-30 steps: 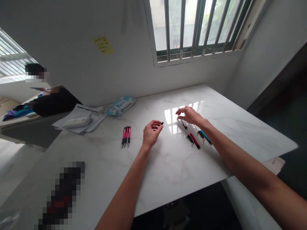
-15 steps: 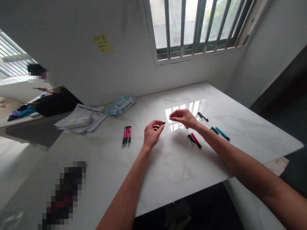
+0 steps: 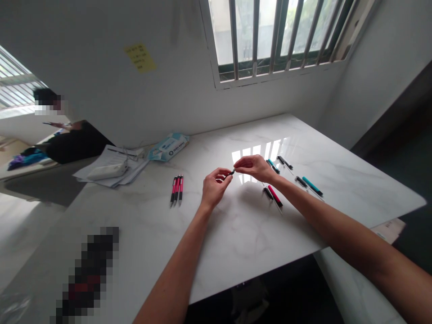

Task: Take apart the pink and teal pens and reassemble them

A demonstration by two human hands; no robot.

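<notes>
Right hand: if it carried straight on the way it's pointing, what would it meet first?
Probably the black part held by the left hand; the right hand looks right up against it, though depth there is unclear.

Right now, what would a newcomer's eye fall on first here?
Most likely the left hand and right hand, their fingertips meeting at a small dark piece above the white table. Next, three red-and-black pens lying side by side, left of the hands. Then the bright barred window at the top, right of centre.
</notes>
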